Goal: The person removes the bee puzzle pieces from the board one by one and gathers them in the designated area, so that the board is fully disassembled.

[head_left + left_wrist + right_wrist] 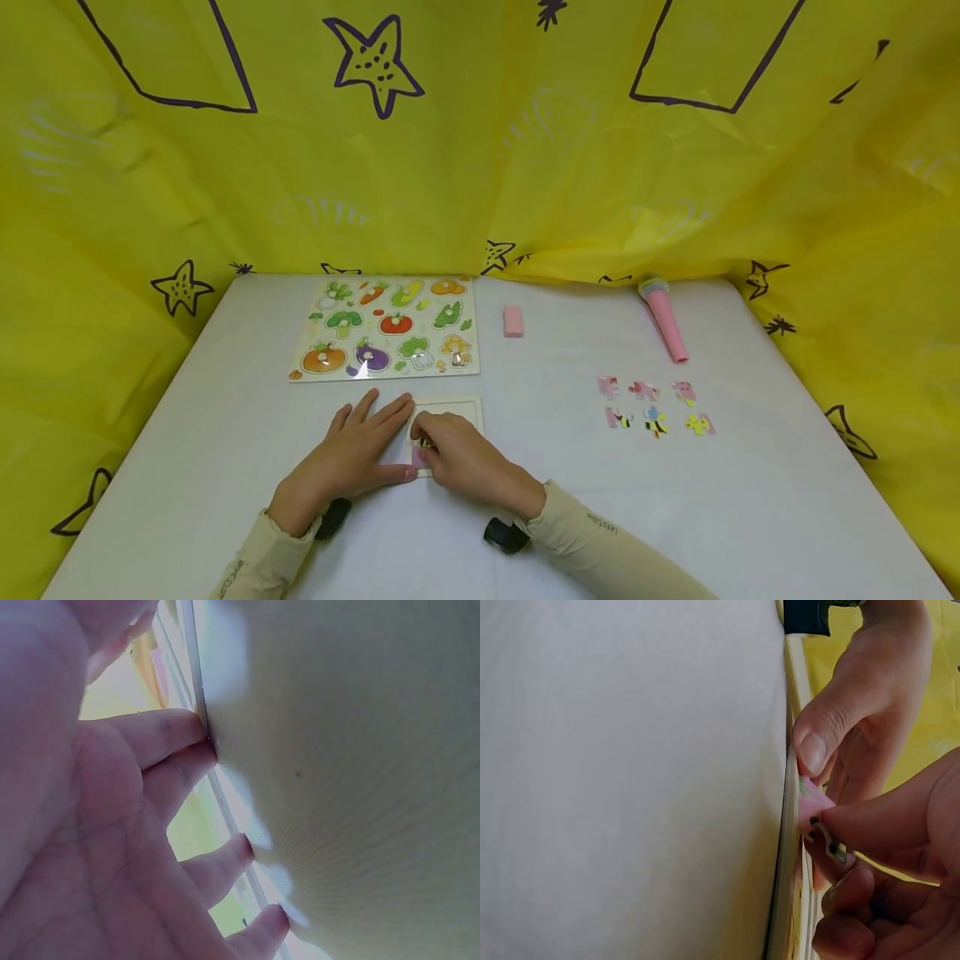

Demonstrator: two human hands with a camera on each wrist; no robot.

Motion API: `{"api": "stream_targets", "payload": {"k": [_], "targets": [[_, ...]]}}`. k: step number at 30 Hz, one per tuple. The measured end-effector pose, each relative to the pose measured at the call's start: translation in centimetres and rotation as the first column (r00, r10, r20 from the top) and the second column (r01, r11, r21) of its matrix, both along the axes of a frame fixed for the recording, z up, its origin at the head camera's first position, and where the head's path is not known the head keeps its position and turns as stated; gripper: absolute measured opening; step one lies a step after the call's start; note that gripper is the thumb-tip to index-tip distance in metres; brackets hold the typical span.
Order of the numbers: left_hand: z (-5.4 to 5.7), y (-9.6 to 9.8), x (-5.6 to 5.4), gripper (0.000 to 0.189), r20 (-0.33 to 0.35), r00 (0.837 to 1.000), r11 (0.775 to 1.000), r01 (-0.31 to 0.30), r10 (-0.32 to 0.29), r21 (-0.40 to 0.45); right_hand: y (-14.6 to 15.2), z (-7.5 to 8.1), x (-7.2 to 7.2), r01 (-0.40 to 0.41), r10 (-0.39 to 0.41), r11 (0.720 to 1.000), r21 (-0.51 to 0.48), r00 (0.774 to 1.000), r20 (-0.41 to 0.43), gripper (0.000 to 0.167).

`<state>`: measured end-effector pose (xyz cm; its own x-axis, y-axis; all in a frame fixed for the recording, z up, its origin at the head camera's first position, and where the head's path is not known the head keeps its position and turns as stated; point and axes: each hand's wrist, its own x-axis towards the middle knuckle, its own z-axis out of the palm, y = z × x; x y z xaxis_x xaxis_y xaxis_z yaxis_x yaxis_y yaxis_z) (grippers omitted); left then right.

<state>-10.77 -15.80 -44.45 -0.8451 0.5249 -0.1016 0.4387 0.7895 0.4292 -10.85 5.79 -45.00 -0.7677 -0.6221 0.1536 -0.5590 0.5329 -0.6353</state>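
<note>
A small cream puzzle tray [468,405] with a raised rim lies near the front of the table. My left hand [356,446] rests beside and on its left edge, fingers spread, with the thumb at the near left corner. Over the tray, my right hand [461,458] pinches a small puzzle piece [840,853] between thumb and curled fingers. A pink patch [814,802] shows at the tray's near left corner; whether it belongs to the pinched piece I cannot tell. The right hand hides much of the tray's inside.
A vegetable peg board [386,346] lies behind the tray. Right of the board stands a pink block [513,322]. A pink toy microphone [666,323] lies at the back right, with several loose puzzle pieces [656,421] in two rows before it. Yellow cloth [480,167] surrounds the table.
</note>
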Motion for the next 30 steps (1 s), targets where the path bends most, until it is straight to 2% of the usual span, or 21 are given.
{"api": "stream_targets", "payload": {"k": [6, 18, 30], "targets": [[0.2, 0.0, -0.1, 0.092, 0.017, 1.0, 1.0, -0.005, 0.005, 0.002, 0.1, 0.2, -0.3, -0.011, 0.011, 1.0, -0.009, 0.999, 0.031, 0.012], [0.4, 0.2, -0.1, 0.092, 0.028, 1.0, 1.0, -0.003, 0.003, 0.005, 0.9, 0.5, -0.3, 0.043, -0.023, 0.99, -0.136, 0.989, 0.144, 0.016], [0.3, 0.2, 0.0, 0.092, 0.02, 1.0, 1.0, -0.016, 0.017, -0.02, 3.3, 0.7, -0.3, 0.09, -0.069, 0.982, -0.163, 0.989, 0.134, 0.014]]}}
